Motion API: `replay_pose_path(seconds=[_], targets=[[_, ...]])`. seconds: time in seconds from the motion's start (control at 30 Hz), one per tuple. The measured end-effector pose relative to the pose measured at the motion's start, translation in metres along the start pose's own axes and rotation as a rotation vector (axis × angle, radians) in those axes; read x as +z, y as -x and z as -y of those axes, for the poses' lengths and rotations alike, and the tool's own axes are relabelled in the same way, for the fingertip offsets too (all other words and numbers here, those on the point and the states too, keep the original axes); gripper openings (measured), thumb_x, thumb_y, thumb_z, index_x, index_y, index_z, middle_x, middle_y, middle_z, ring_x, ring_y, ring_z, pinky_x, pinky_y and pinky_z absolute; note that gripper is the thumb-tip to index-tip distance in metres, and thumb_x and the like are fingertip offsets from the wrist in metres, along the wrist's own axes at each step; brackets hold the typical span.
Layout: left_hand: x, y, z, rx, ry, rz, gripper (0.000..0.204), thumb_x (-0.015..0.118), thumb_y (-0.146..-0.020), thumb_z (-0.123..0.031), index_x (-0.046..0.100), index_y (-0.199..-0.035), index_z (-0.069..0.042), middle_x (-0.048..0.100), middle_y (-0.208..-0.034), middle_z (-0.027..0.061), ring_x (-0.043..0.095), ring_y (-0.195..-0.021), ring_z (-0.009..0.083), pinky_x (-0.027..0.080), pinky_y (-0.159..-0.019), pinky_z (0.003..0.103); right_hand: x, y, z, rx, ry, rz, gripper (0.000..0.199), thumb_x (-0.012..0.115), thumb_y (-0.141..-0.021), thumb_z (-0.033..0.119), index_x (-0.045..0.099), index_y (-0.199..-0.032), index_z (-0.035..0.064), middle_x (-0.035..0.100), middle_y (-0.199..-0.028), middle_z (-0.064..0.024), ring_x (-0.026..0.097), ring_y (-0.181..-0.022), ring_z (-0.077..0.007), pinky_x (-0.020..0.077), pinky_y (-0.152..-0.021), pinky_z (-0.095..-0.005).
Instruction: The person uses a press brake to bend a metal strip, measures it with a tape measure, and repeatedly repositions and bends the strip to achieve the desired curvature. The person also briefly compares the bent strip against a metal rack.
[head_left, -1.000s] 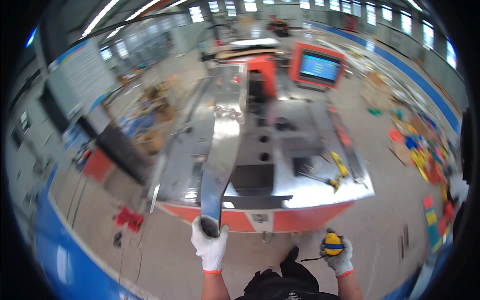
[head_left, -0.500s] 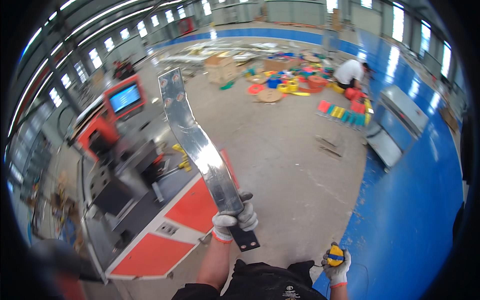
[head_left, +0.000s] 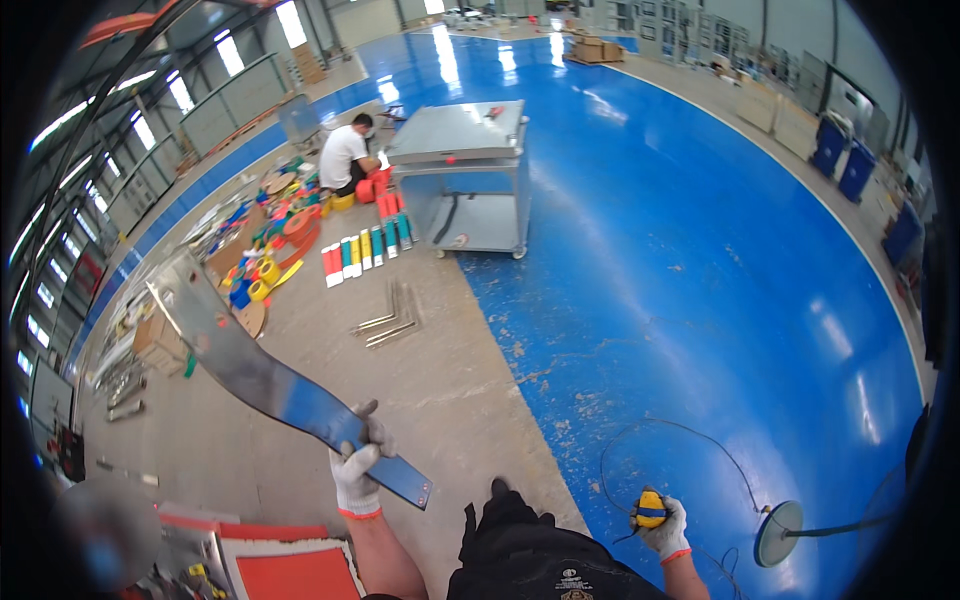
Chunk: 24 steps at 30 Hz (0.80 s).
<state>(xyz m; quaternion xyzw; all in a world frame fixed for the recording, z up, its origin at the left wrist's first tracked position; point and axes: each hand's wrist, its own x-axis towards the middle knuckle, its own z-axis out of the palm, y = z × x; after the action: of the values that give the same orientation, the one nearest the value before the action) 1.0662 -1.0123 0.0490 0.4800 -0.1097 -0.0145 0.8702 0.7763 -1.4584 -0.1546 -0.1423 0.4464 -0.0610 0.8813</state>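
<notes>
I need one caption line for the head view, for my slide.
Gloved left hand grips a long metal strip; right hand holds a yellow tape measure above the blue floor.

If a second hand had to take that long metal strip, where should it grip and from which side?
Probably mid-length on the metal strip, from the person's left. The left hand clamps only near its lower end, so the long flat part juts up and left unsupported. The right hand holds a yellow tape measure.
</notes>
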Motion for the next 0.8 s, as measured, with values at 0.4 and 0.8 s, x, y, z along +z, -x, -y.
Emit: replay_pose_path(seconds=[0.4, 0.8], targets=[[0.066, -0.317, 0.302, -0.461, -0.829, 0.061, 0.047, 0.069, -0.080, -0.005, 0.066, -0.127, -0.003, 0.065, -0.097, 0.0060, 0.061, -0.082, 0.0161, 0.053, -0.071, 0.033, 0.131, -0.269, 0.183, -0.007, -0.212, -0.169, 0.049, 0.051, -0.104, 0.042, 0.063, -0.129, 0.0018, 0.068, -0.105, -0.0222, 0.066, -0.092, -0.0399, 0.0558, -0.080, -0.0568], [0.489, -0.734, 0.594, -0.580, -0.733, 0.819, 0.041, 0.081, -0.087, -0.024, 0.068, -0.119, -0.002, 0.069, -0.100, 0.0032, 0.061, -0.091, 0.0141, 0.052, -0.084, 0.033, 0.396, -0.519, 0.586, -0.438, 0.598, 0.213, 0.088, 0.076, -0.096, 0.024, 0.025, -0.165, 0.0019, 0.062, -0.136, -0.0191, 0.065, -0.120, -0.0264, 0.0540, -0.101, -0.0391]])
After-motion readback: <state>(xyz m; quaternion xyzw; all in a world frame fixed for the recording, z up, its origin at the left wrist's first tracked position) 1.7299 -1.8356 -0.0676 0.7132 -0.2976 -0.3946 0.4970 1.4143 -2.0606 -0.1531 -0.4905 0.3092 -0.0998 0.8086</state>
